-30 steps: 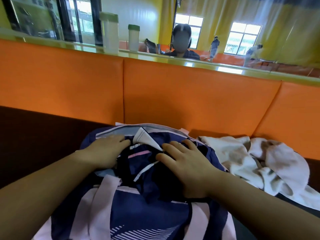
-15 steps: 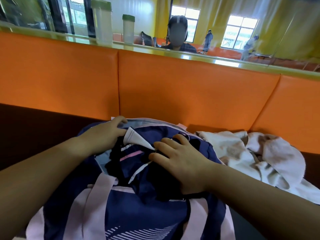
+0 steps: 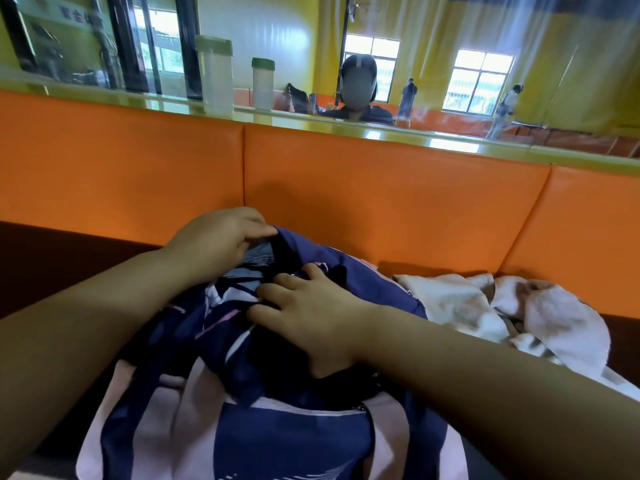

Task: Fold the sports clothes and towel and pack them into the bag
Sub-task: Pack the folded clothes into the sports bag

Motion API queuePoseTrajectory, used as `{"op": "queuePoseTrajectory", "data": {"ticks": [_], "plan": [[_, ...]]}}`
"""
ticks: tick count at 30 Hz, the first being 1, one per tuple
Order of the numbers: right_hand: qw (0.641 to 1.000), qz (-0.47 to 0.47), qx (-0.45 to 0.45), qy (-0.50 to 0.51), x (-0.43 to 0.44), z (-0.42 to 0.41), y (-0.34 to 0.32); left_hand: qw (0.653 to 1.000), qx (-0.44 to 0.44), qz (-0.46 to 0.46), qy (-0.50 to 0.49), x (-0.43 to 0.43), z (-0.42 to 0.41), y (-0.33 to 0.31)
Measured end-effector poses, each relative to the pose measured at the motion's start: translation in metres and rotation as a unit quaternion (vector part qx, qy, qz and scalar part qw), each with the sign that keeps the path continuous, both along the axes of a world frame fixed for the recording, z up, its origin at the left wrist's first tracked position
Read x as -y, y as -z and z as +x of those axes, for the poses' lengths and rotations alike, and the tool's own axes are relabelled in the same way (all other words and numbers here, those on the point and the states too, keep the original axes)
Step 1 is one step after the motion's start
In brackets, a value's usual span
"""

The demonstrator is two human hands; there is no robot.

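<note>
A navy and pink sports bag (image 3: 294, 441) lies open on the dark bench seat in front of me. Dark navy clothes with pink and white stripes (image 3: 221, 327) fill its opening. My left hand (image 3: 214, 244) grips the far rim of the bag and lifts it. With fingers spread flat, my right hand (image 3: 311, 317) presses down on the clothes inside. A crumpled white and pink towel (image 3: 502, 313) lies on the seat to the right of the bag.
An orange padded backrest (image 3: 381, 195) rises just behind the bag. On the green ledge above it stand two translucent bottles with green lids (image 3: 214, 77). A mirror behind the ledge reflects a hall with people.
My left hand has moved from lying on the clothes to gripping the bag's far rim and pulling it up. My right hand has stayed pressing on the clothes.
</note>
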State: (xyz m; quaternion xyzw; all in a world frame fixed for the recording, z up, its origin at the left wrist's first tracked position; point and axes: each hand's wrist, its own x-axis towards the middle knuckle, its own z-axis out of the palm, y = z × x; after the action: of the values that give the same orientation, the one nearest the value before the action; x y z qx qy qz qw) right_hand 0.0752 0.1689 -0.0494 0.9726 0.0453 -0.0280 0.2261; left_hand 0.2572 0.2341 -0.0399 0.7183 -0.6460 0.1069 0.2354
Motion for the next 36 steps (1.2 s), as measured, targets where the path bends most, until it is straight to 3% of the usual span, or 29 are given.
{"op": "queuePoseTrajectory", "data": {"ticks": [10,14,22,27,32,36], "plan": [[0.977,0.155,0.040,0.138,-0.020,0.020,0.000,0.999,-0.015,-0.002,0.037,-0.002,-0.007,-0.003],[0.985,0.126,0.047,0.110,-0.032,0.022,0.003,0.999,0.007,0.026,0.039,0.002,-0.013,-0.004],[0.989,0.102,0.050,0.096,-0.012,0.012,0.019,0.999,-0.004,-0.028,0.041,-0.012,-0.001,-0.009],[0.981,0.089,0.073,0.157,0.006,-0.008,0.007,1.000,0.003,-0.020,0.015,-0.018,0.005,-0.006],[0.962,0.092,0.039,0.253,0.022,-0.033,0.000,0.999,-0.007,-0.036,0.009,-0.019,-0.001,-0.003],[0.964,0.097,0.030,0.246,0.022,-0.037,0.009,0.999,-0.013,-0.037,-0.003,-0.018,-0.008,-0.002]]}}
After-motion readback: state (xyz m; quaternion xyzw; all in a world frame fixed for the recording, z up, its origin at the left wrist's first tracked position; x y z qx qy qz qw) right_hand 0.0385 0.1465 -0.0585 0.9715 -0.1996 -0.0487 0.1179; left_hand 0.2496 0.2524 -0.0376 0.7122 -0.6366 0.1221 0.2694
